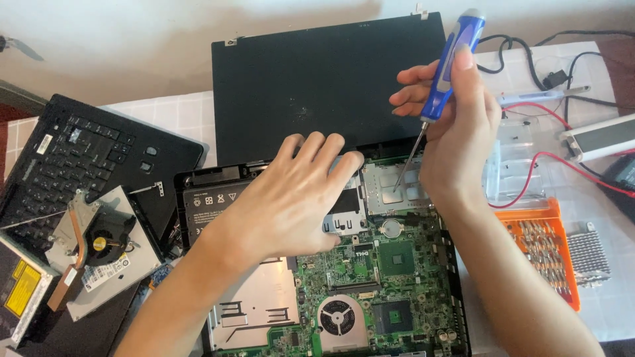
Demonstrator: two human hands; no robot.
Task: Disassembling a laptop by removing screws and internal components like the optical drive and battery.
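left hand [291,192] flat, right hand [456,125] gripping

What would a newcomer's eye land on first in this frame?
First, the blue-handled screwdriver gripped upright in the right hand, its tip down on a metal bracket of the opened laptop at centre. The left hand lies flat on the laptop's bare boards beside it. At the left edge sit a removed keyboard and a cooling fan; an orange bit case lies right.

Bright, even daylight; soft shadows under the hands, mild glare on metal, sharp focus throughout
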